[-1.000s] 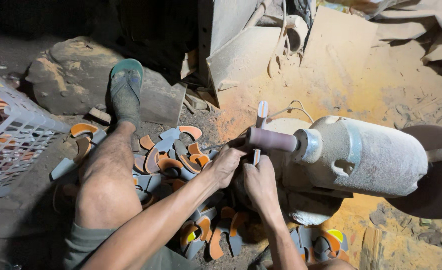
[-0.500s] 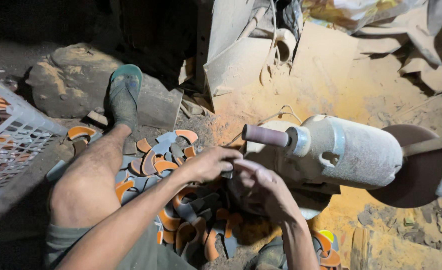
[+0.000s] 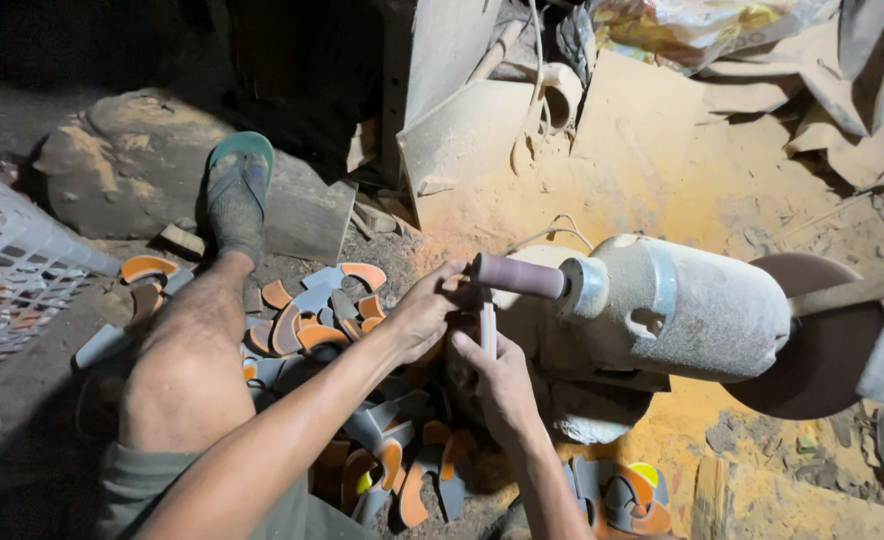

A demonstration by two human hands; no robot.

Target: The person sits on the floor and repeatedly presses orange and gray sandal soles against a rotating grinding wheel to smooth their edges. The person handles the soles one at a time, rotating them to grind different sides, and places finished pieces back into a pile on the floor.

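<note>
Orange-and-grey curved piece [image 3: 488, 328] is gripped by both the left hand [image 3: 424, 312] and right hand [image 3: 500, 378], pressed against the motor's sanding drum [image 3: 520, 276]; similar pieces [image 3: 312, 320] are heaped on the floor.

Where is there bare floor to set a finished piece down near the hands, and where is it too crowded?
Bare dusty floor lies beyond the grinder motor, below the leaning boards. Another strip sits between the white crate and the bent leg. Crowded: the curved orange and grey pieces under both forearms. The left hand and right hand hold a thin piece at the sanding drum.
</note>
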